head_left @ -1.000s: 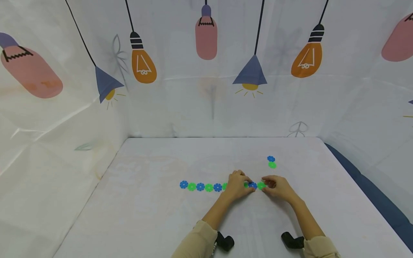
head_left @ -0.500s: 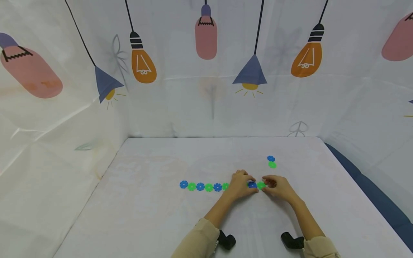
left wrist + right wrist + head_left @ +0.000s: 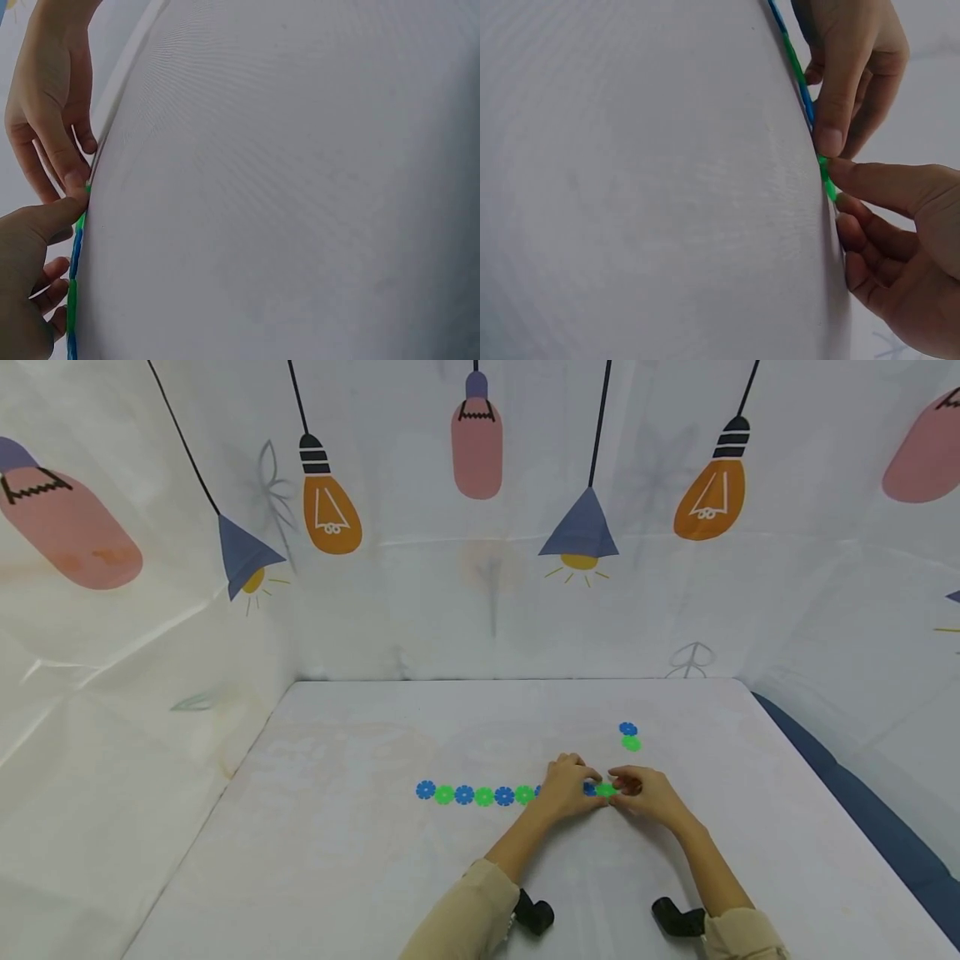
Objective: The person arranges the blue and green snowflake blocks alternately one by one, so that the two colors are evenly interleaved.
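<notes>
A straight row of linked flower-shaped plastic discs (image 3: pixel 484 797), alternating blue and green, lies across the white table. Over its right part, my left hand (image 3: pixel 566 789) hides several discs and pinches the row around a blue disc (image 3: pixel 589 789), thumb on the near side. My right hand (image 3: pixel 648 795) pinches the green end disc (image 3: pixel 606 790) between thumb and fingers. In the right wrist view that green disc (image 3: pixel 827 180) shows edge-on, with the two thumbs almost touching. The left wrist view shows the linked discs (image 3: pixel 72 300) running beneath my left hand (image 3: pixel 22 277).
Behind my right hand, a blue disc (image 3: pixel 627 728) and a green disc (image 3: pixel 631 743) lie touching on the table (image 3: pixel 337 860). A white sheet (image 3: pixel 420 602) printed with lamps hangs at the back and sides. Black wrist devices (image 3: pixel 678 918) sit at both sleeves.
My left hand has slid to the right along the row, close to my right fingertips, uncovering discs on its left. The right hand stays at the green end disc.
</notes>
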Motion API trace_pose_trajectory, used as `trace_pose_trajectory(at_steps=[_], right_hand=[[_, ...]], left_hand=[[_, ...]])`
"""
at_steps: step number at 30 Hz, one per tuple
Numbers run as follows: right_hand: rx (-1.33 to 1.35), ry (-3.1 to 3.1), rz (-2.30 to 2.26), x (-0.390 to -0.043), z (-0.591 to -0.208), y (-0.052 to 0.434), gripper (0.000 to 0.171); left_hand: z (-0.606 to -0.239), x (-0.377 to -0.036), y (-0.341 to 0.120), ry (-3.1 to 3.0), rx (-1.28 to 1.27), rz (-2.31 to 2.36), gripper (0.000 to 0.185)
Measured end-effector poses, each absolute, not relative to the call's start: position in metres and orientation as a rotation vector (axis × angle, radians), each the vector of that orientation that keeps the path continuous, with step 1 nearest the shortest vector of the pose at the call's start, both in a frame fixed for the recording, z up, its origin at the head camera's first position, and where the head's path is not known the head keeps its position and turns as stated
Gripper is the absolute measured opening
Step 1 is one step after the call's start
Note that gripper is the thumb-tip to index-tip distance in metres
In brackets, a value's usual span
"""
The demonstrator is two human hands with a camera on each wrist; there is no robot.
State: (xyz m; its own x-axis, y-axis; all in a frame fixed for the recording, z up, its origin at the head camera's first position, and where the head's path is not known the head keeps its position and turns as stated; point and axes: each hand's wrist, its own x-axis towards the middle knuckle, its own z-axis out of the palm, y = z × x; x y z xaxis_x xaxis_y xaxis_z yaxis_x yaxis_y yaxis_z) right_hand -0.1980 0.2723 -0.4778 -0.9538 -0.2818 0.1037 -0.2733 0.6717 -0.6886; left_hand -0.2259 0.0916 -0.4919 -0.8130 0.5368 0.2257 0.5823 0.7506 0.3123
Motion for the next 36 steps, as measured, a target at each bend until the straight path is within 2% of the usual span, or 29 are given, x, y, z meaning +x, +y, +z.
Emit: trace_pose_trajectory(at_steps=[5,11,25,30,36], right_hand=[[-0.555,2.824,-1.193,-0.204,-0.476,0.282,0.038],[-0.405,2.971,-1.151,-0.221,-0.472,0.293,0.032],[-0.028,3.114,-1.129,-0.279,-0.471,0.305,0.046],[0.044,3.073,-1.036,-0.287,-0.475,0.306,0.05],[0.07,3.044,-0.987,-0.291,-0.474,0.305,0.046]], left_hand=[[-0.493,-0.227,0.095,-2.822,-0.901,-0.581,0.035],[-0.498,-0.229,0.099,-2.834,-0.871,-0.579,0.033],[-0.497,-0.229,0.1,-2.873,-0.835,-0.622,0.031],[-0.498,-0.23,0.099,-2.872,-0.842,-0.648,0.031],[-0.499,-0.23,0.099,-2.86,-0.854,-0.644,0.03]])
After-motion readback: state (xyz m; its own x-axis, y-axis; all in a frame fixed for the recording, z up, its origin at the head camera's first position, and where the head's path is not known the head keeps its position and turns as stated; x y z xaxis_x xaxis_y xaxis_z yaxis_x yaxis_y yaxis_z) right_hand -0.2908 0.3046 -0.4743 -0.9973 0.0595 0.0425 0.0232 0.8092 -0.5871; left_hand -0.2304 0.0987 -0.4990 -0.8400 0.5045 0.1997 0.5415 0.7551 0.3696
